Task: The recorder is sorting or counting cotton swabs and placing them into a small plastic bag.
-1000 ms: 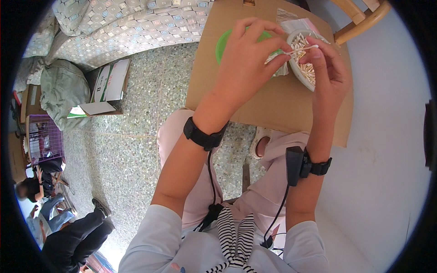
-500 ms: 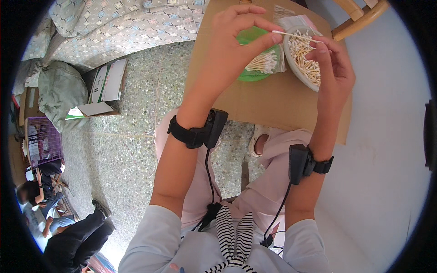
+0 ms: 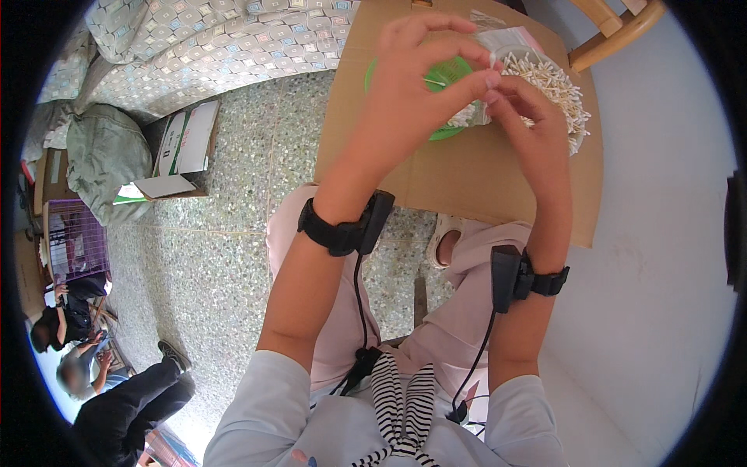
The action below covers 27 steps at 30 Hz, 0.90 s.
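My left hand (image 3: 412, 86) and my right hand (image 3: 537, 121) meet at the fingertips above the cardboard surface, both closed in a pinch. Between them is a cotton swab (image 3: 492, 59); one white tip pokes up by my left fingers, and the rest is mostly hidden. Under my left hand sits a green bowl (image 3: 446, 135) with cotton swabs in it, partly covered by the hand. Beyond and beside my right hand, a heap of loose cotton swabs (image 3: 556, 86) fills a pale round bowl, whose near side my hand hides.
Both bowls stand on a brown cardboard sheet (image 3: 389, 175). A clear plastic bag (image 3: 507, 39) lies behind them. A wooden stool (image 3: 615, 31) is at the far right, beside the white wall (image 3: 661, 218). Patterned cloth (image 3: 233, 47) hangs at left; other people sit at lower left.
My right hand has moved left to meet my left hand. The cotton swab, earlier stretched across between both hands, is now mostly hidden by fingers. More of the heaped swabs shows.
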Each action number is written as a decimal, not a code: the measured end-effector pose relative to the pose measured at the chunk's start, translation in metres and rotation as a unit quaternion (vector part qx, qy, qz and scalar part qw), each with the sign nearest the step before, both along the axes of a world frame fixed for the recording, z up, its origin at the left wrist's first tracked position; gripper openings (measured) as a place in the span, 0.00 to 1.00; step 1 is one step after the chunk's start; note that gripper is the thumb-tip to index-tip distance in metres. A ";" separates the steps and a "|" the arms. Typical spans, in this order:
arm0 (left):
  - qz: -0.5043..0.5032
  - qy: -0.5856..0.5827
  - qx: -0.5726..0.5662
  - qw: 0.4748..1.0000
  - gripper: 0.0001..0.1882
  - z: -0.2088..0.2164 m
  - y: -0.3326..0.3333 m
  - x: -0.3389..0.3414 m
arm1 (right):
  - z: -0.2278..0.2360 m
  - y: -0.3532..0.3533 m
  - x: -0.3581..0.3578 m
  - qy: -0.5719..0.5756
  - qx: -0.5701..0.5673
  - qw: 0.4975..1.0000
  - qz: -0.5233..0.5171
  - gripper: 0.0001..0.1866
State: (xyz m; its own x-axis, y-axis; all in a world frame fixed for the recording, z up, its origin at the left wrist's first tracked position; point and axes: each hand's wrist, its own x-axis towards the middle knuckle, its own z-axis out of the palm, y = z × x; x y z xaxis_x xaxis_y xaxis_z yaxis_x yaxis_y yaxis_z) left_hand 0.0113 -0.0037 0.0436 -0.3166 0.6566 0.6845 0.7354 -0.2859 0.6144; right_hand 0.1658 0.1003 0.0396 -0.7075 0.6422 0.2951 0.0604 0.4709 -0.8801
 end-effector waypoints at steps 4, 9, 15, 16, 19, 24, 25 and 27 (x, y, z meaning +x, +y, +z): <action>0.083 -0.033 -0.070 0.994 0.14 -0.023 0.003 0.006 | 0.001 0.019 0.022 -0.028 -0.052 0.996 -0.069 0.10; 0.114 -0.070 -0.243 0.961 0.21 -0.028 0.009 0.028 | -0.008 0.046 0.051 -0.089 -0.104 0.989 -0.057 0.11; 0.131 0.005 -0.293 0.947 0.22 -0.042 0.023 0.038 | -0.011 0.040 0.042 -0.248 0.007 0.963 -0.100 0.15; 0.122 -0.015 -0.289 0.949 0.20 -0.047 0.023 0.038 | -0.012 0.036 0.039 -0.239 0.008 0.967 -0.091 0.15; 0.103 -0.044 -0.292 0.950 0.16 -0.049 0.023 0.039 | -0.008 0.032 0.035 -0.251 0.016 0.964 -0.088 0.16; 0.089 -0.067 -0.276 0.955 0.14 -0.047 0.018 0.037 | -0.004 0.032 0.035 -0.264 0.028 0.959 -0.100 0.15; 0.086 -0.072 -0.272 0.956 0.14 -0.045 0.017 0.036 | -0.004 0.033 0.036 -0.255 0.040 0.960 -0.109 0.15; 0.083 -0.076 -0.268 0.957 0.14 -0.042 0.015 0.035 | -0.005 0.033 0.036 -0.245 0.052 0.961 -0.119 0.14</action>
